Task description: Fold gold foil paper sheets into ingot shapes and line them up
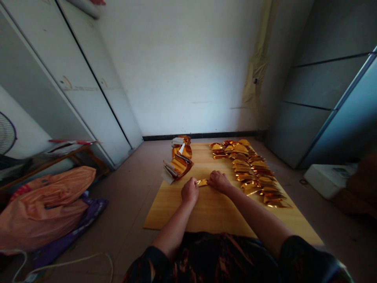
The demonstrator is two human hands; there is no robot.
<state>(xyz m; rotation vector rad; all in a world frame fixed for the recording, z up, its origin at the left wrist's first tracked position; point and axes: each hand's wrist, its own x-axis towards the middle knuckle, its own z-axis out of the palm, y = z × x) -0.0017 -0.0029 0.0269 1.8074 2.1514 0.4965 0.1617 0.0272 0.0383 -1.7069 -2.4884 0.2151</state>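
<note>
As we look forward and down, a white wall [182, 67] rises at the far end, with tall white wardrobe doors [73, 78] on the left and a grey-blue cabinet [324, 106] on the right. Near left, a bulging orange plastic bag [44, 208] slumps against a purple bag [73, 228], and the contents of both are hidden. To the right sits a white box [330, 181], its contents unseen. Between them, a wooden board [173, 212] lies on the tiled floor. Folded gold foil pieces [250, 169] lie in overlapping rows along its far right, and a loose bundle of gold foil sheets [178, 159] sits at its far left. Near the board's middle, our left hand [190, 190] and right hand [219, 181] are close together, just short of the bundle. Our left fingers [193, 181] are bunched, pinching one end of a small folded gold foil piece [202, 182]. Our right fingers [210, 179] lie together against its other end, though we cannot tell whether they grip it.
</note>
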